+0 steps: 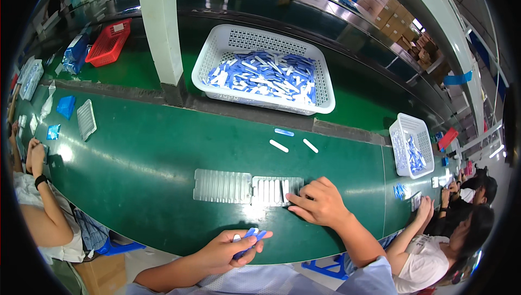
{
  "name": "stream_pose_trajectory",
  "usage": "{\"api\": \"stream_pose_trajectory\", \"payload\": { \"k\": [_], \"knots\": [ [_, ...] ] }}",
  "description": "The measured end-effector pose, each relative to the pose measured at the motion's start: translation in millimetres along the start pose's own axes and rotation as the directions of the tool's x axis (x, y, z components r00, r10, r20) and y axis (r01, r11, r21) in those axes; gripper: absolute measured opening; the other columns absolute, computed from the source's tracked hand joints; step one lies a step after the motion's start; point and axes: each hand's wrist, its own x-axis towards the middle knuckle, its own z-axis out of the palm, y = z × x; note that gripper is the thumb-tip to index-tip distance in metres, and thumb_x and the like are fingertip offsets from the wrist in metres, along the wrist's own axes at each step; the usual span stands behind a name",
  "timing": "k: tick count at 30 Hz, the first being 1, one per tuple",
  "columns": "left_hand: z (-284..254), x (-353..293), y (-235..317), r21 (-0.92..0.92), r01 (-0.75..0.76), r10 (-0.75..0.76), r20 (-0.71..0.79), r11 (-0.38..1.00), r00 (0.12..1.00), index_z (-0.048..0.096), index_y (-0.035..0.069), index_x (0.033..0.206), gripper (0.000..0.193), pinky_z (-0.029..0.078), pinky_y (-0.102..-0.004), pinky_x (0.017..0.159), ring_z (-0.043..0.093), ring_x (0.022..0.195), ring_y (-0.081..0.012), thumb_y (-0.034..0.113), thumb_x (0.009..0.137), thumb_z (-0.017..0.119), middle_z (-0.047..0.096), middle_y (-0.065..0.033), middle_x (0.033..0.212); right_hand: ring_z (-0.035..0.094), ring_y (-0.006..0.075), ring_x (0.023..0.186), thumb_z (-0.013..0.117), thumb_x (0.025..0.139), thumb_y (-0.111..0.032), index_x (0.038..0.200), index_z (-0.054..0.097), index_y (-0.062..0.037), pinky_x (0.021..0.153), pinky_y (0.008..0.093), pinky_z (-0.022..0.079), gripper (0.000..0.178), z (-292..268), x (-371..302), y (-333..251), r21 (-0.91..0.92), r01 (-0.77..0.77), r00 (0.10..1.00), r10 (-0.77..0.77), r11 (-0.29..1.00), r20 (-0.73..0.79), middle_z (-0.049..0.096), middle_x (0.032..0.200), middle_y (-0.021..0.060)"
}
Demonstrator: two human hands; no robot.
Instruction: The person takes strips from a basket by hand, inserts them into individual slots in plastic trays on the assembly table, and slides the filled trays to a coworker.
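Observation:
My left hand (pixel 236 250) is closed around several small blue-and-white plastic sticks (pixel 253 233) with rounded ends, near the table's front edge. In front of it lies a clear plastic blister tray (pixel 222 185), unfolded into two ribbed halves. White sticks (pixel 267 191) fill several slots of its right half; the left half shows no sticks. My right hand (pixel 320 203) is over the right end of that half, thumb and forefinger close together at the slots. Whatever is between those fingertips is too small to make out.
Beyond the tray lie three loose sticks (pixel 279 146). A large white basket (pixel 263 102) heaped with sticks stands behind a raised ledge, beside a white post (pixel 160 29). Co-workers sit at both sides; a smaller white basket (pixel 401 148) is at the right, a red basket (pixel 110 43) far left.

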Motion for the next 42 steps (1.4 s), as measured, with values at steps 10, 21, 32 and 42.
{"api": "stream_pose_trajectory", "payload": {
  "k": [10,21,32,42],
  "knots": [
    [-4.3,-2.5,-2.3,-0.015,0.02,-0.02,0.009,1.0,1.0,0.048,-0.002,0.148,0.045,0.027,-0.0227,0.05,0.038,0.061,-0.0061,0.023,0.111,0.047,0.055,-0.0031,0.105,0.055,0.0198,0.07,0.08,0.078,-0.025,0.104,0.079,-0.0145,0.069,0.0342,0.041,0.028,-1.1,7.6,3.1,0.201,-0.075,0.996,0.081,0.977,-0.022,0.056,0.079,0.0005],
    [-4.8,-6.8,-0.7,0.0,0.035,-0.035,0.039,0.999,0.999,0.043,-0.003,0.15,0.048,0.029,-0.0222,0.05,0.041,0.062,-0.0061,0.023,0.111,0.048,0.056,-0.0033,0.104,0.054,0.021,0.071,0.08,0.079,-0.024,0.109,0.077,-0.0095,0.072,0.0344,0.038,0.033,-0.1,2.3,-0.3,0.322,-0.12,0.984,0.154,0.939,-0.084,0.056,0.08,0.001],
    [4.6,6.5,3.1,0.002,-0.009,0.008,0.064,1.0,0.998,0.051,-0.005,0.143,0.042,0.034,-0.0229,0.053,0.044,0.06,-0.0077,0.02,0.11,0.048,0.06,-0.0049,0.103,0.055,0.0082,0.063,0.079,0.087,-0.008,0.094,0.078,-0.0048,0.066,0.0262,0.045,0.007,-13.3,19.9,-56.2,0.801,-0.388,0.876,0.454,0.455,0.166,0.062,0.069,-0.0016],
    [-0.2,-5.8,3.9,-0.027,0.012,-0.014,-0.054,1.0,0.998,0.049,-0.005,0.147,0.043,0.028,-0.0226,0.049,0.039,0.059,-0.0061,0.019,0.111,0.047,0.058,-0.0051,0.107,0.052,0.0042,0.063,0.078,0.09,-0.005,0.092,0.079,0.0019,0.055,0.0219,0.037,0.007,-4.2,-5.6,3.6,0.909,-0.417,0.585,0.758,-0.023,0.287,0.072,0.077,0.0038]
  ]
}}
